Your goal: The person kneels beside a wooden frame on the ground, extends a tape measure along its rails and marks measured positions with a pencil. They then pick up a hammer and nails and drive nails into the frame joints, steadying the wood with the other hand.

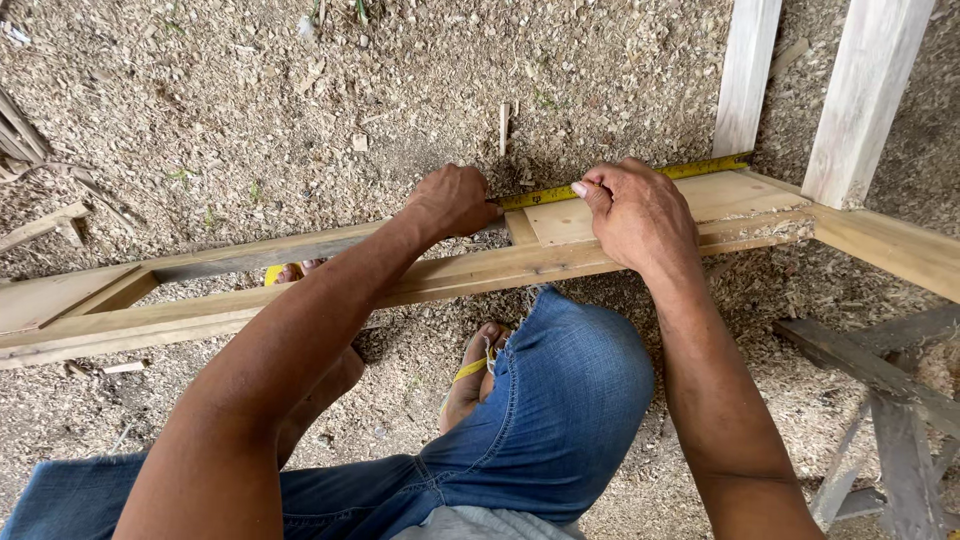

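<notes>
A long wooden frame (pixel 470 272) lies across the view above a floor of wood shavings. A yellow tape measure blade (pixel 690 169) runs along the frame's far edge over a flat board panel (pixel 730 195). My left hand (pixel 452 200) is closed at the blade's left end, against the far rail. My right hand (pixel 640 215) rests on the panel and presses the blade down with its fingertips. What my left fist holds besides the blade is hidden.
Two pale upright wooden posts (pixel 745 75) (pixel 865 95) rise at the top right. A grey sawhorse (pixel 880 400) stands at the lower right. My knee in blue jeans (pixel 560 400) and a foot in a yellow sandal (pixel 475 375) sit under the frame. Scrap sticks (pixel 40 225) lie left.
</notes>
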